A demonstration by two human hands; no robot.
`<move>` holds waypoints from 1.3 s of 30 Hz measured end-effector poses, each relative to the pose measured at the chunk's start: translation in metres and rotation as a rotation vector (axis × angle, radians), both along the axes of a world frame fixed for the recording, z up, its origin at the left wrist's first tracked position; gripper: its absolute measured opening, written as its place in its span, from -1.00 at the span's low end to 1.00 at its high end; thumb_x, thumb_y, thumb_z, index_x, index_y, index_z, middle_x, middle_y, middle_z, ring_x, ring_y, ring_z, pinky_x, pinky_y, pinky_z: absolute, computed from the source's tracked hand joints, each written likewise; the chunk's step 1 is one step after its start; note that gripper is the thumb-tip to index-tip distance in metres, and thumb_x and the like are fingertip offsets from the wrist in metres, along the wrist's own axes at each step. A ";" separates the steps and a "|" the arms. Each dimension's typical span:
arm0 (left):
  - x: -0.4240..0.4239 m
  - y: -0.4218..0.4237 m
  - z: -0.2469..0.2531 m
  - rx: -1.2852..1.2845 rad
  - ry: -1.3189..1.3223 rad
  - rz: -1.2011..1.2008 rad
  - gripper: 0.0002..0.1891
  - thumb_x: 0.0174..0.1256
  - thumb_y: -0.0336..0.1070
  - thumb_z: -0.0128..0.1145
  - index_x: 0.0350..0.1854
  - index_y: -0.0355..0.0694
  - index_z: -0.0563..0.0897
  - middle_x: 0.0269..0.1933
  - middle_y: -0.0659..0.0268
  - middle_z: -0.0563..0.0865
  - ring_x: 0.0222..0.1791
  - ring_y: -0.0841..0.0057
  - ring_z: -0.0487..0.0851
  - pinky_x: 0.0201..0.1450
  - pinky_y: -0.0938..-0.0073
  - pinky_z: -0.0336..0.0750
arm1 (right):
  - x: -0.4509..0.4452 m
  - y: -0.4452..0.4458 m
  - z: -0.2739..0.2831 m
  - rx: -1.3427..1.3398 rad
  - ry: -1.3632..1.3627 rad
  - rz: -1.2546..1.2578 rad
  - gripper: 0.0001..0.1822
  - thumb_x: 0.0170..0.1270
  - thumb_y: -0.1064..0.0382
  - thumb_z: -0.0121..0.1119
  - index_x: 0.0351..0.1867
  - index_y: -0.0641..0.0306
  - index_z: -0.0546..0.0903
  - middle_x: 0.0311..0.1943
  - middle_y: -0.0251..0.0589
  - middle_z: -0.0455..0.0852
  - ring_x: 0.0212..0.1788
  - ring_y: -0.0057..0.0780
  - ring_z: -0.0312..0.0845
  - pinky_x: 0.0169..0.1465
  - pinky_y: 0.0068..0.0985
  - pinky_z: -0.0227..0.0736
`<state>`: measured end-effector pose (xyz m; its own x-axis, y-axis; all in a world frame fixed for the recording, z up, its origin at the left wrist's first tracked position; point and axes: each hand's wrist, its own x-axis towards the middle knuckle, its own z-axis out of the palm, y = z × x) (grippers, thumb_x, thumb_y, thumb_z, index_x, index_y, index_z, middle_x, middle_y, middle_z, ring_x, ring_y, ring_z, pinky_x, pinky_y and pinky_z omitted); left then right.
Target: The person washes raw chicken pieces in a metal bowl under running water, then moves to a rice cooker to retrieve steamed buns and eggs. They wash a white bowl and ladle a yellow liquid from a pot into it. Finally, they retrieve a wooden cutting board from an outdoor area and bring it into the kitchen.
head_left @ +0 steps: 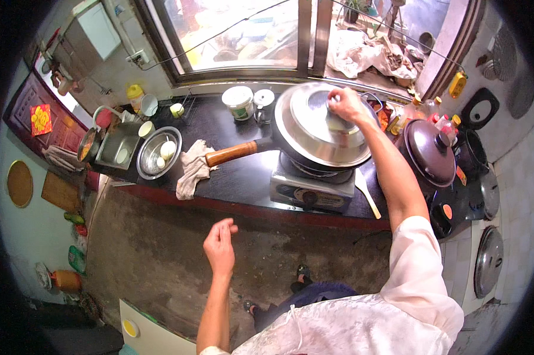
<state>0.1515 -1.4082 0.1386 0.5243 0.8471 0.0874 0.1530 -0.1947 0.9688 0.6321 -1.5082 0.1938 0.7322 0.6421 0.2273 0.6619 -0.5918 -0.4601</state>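
My right hand (349, 105) grips the knob of a domed metal lid (304, 111). The lid sits over a wok (289, 148), whose contents it hides. Beneath the wok stands a metal gas stove (311, 191) on the black countertop (244, 177). The wok's wooden handle (231, 153) points left, its end over a crumpled cloth (193, 168). Held low in front of the counter, my left hand (221, 246) has loosely bent fingers and nothing visible in it. A pale-handled spatula (368, 195) lies right of the stove.
Left on the counter are a steel bowl (149, 151) holding pale round items and a sink (116, 153). A white tub (239, 103) and a lidded mug (263, 104) stand behind. At right are a dark lidded pot (429, 153) and several bottles (446, 124).
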 end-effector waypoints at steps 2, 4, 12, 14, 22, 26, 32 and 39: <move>0.040 0.008 0.013 -0.008 -0.120 -0.099 -0.73 0.50 -0.27 -0.03 -0.08 -0.36 0.64 -0.19 0.30 0.71 -0.19 0.62 0.63 -0.07 0.53 0.54 | 0.023 -0.029 0.012 0.334 0.145 0.015 -0.74 0.03 0.16 0.27 -0.22 0.10 0.72 -0.52 -0.14 0.70 -0.45 -0.44 0.65 -0.32 -0.39 0.57; 0.080 0.007 0.035 -0.027 -0.134 -0.129 -0.75 0.49 -0.27 0.00 -0.05 -0.33 0.64 -0.14 0.32 0.67 -0.15 0.63 0.62 -0.12 0.54 0.59 | 0.016 -0.057 0.053 0.571 0.417 0.018 -0.81 0.21 0.26 0.23 -0.14 0.16 0.66 -0.52 -0.39 0.62 -0.62 -0.75 0.45 -0.62 -0.75 0.38; 0.279 0.003 0.019 -0.555 0.117 -0.399 -0.71 0.35 -0.32 0.10 -0.07 -0.49 0.58 -0.26 0.11 0.68 -0.38 0.43 0.72 -0.35 0.52 0.66 | 0.026 -0.160 0.096 1.257 0.679 0.087 -0.77 0.34 0.27 0.14 -0.01 0.23 0.57 -0.17 -0.25 0.67 -0.42 -0.50 0.60 -0.38 -0.56 0.61; 0.318 0.002 -0.012 -0.601 0.247 -0.351 -0.72 0.34 -0.39 0.03 -0.06 -0.55 0.53 -0.20 -0.03 0.67 -0.42 0.30 0.73 -0.40 0.44 0.70 | 0.015 -0.169 0.093 1.320 0.695 0.088 -0.76 0.36 0.27 0.11 0.00 0.26 0.56 -0.15 -0.25 0.67 -0.39 -0.48 0.60 -0.34 -0.52 0.62; 0.389 0.000 -0.069 -0.730 0.190 -0.201 -0.74 0.28 -0.59 -0.11 -0.05 -0.56 0.56 -0.14 -0.04 0.70 -0.42 0.18 0.77 -0.55 0.38 0.75 | 0.006 -0.181 0.064 1.422 0.738 0.148 -0.71 0.38 0.25 0.08 0.07 0.27 0.48 -0.11 -0.25 0.67 -0.20 -0.46 0.61 -0.19 -0.49 0.59; 0.395 -0.010 -0.059 -0.673 0.250 -0.053 -0.74 0.27 -0.60 -0.08 -0.06 -0.55 0.59 -0.12 -0.05 0.70 -0.43 0.17 0.77 -0.58 0.37 0.75 | 0.000 -0.178 0.058 1.429 0.695 0.123 -0.70 0.38 0.25 0.09 0.09 0.26 0.47 -0.11 -0.26 0.65 -0.18 -0.46 0.60 -0.16 -0.45 0.59; 0.368 0.006 -0.053 -0.515 0.202 -0.140 -0.76 0.16 -0.59 0.08 -0.12 -0.57 0.62 -0.18 -0.01 0.72 -0.39 0.23 0.77 -0.60 0.41 0.73 | 0.005 -0.160 0.063 1.387 0.689 0.200 -0.73 0.34 0.27 0.14 0.03 0.27 0.53 -0.19 -0.34 0.67 -0.31 -0.61 0.57 -0.28 -0.62 0.56; 0.238 0.030 0.066 -0.369 0.124 -0.288 -0.78 0.17 -0.54 0.02 -0.16 -0.49 0.62 -0.30 0.10 0.72 -0.44 0.42 0.74 -0.50 0.51 0.73 | 0.011 -0.112 0.079 0.909 0.479 0.038 -0.82 0.25 0.28 0.24 -0.13 0.21 0.67 -0.45 -0.42 0.64 -0.66 -0.76 0.39 -0.63 -0.73 0.32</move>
